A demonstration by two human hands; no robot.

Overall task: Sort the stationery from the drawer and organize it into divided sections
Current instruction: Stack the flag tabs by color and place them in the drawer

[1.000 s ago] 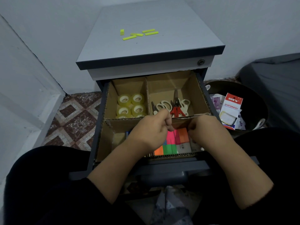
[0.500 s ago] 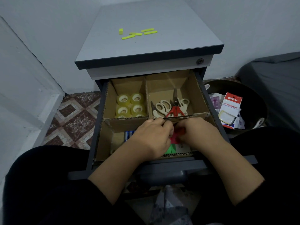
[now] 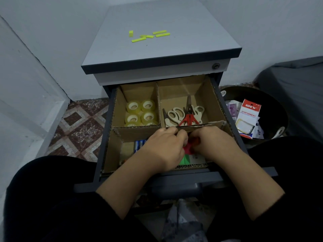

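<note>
Hands: left hand (image 3: 163, 148) and right hand (image 3: 212, 144) drawn together over the front section of the drawer (image 3: 225, 109); a second earlier held apart there, with the colours in plain view between them.
Grip: fingers of both curled and pinching the red sticky-note pad (image 3: 190, 145) from either side; fingertips hidden, so exact hold beyond that not readable.
Pad: lifted and bunched between the hands, above the green block (image 3: 184, 159) and the pale card beside it; earlier lying flat among pink, orange and green pieces.
Cover: most of the coloured stack now hidden under the hands.
Divider: cardboard wall (image 3: 136, 132) just behind the knuckles, touched or nearly so; cannot tell which.
Back left section: tape rolls (image 3: 140, 112) packed together, unmoved.
Back right section: scissors (image 3: 185, 115) piled, red-handled pair on top, unmoved.
Front left: blue batteries (image 3: 139, 144) beside the left wrist, unmoved.
Cabinet top: yellow-green strips (image 3: 148, 35) scattered, same as before.
Bin: dark bin (image 3: 272, 102) at the right with a stationery packet inside.
Meaning: two back sections likely settled; sorting judged to have reached the sticky notes, with the red pad being separated or squared up for its place in the front section.
</note>
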